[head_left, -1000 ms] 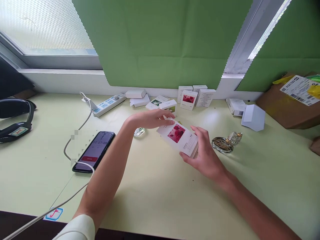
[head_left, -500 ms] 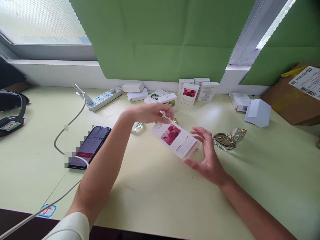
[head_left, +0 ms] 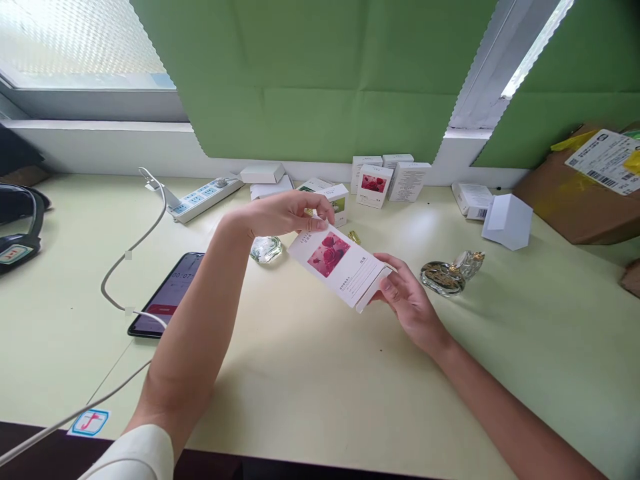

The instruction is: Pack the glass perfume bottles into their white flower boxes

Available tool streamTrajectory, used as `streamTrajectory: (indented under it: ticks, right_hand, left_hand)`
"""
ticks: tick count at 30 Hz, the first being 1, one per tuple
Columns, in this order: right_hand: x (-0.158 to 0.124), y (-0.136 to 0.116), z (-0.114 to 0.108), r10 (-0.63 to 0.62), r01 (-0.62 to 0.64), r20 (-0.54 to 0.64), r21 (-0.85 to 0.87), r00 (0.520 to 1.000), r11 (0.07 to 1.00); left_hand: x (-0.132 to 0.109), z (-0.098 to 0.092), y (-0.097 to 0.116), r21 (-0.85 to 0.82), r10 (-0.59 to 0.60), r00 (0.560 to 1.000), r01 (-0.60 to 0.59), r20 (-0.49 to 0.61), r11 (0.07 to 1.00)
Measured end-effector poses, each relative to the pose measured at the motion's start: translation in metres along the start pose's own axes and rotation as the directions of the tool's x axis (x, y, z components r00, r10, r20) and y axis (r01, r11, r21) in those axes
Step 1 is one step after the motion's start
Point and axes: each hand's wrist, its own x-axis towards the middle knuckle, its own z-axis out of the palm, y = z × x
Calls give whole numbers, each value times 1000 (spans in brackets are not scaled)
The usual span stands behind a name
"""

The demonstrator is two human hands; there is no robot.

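Note:
A white cardboard box with a red rose picture is tilted above the table between my hands. The fingers of my left hand pinch its upper left end. At the lower right end, my right hand grips the box, thumb on the end flap and fingers behind it. Just left of the box lies a clear glass piece, and a small gold-coloured piece sits behind it. To the right of my right hand are a round glass bottle and its ornate clear stopper.
Several upright boxes stand by the wall. A white box, folded white card and brown carton are at right. On the left are a phone, power strip, cable and headphones.
My right hand has closed from spread fingers onto the box's lower end. The left hand keeps its pinch, and the view has shifted slightly.

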Motion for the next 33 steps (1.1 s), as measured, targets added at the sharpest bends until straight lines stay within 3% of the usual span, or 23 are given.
streamTrajectory:
  ticks: [16, 29, 33]
  right_hand:
    - [1, 0, 2, -55, 49, -94, -66, 994, 997]
    - [3, 0, -1, -63, 47, -156, -99, 986, 994]
    - [2, 0, 0, -87, 65, -173, -133, 981, 989]
  left_hand:
    - [3, 5, 2, -22, 1, 1000, -1, -17, 1000]
    - [1, 11, 16, 148, -27, 1000, 28, -9, 989]
    - [4, 16, 17, 163, -20, 999, 28, -50, 986]
